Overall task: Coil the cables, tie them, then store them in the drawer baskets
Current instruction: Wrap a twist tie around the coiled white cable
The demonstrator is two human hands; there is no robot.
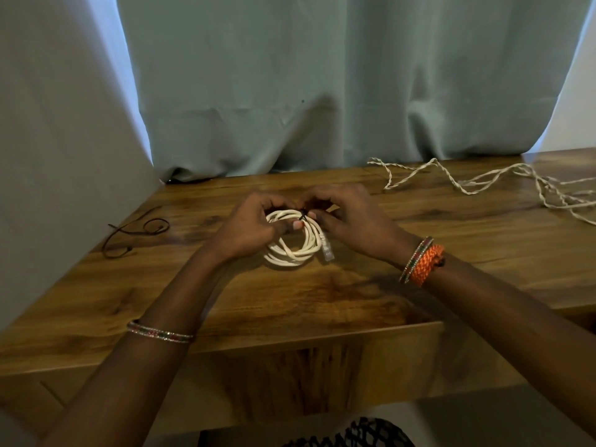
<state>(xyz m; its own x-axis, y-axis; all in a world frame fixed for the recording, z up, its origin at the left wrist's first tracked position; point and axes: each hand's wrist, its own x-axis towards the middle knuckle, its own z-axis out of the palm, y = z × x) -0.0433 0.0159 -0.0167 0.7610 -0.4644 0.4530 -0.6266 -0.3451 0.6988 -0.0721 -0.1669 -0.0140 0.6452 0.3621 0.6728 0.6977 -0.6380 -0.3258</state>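
Glossy wood table; smooth plastic cable; matt cloth curtain.

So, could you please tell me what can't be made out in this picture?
Head view:
- Dark tie on the white cable: tiny, fingers cover it.
- Drawer baskets: none in view.
- Twisted cords: cut off by right edge.
- Left hand and right hand fingertips: curled, hidden.

White cable, orange bracelet, wood-grain table.

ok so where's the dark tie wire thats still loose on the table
In the head view, the dark wire lies on the wooden table at the far left, near the pale curtain, left of the left hand.
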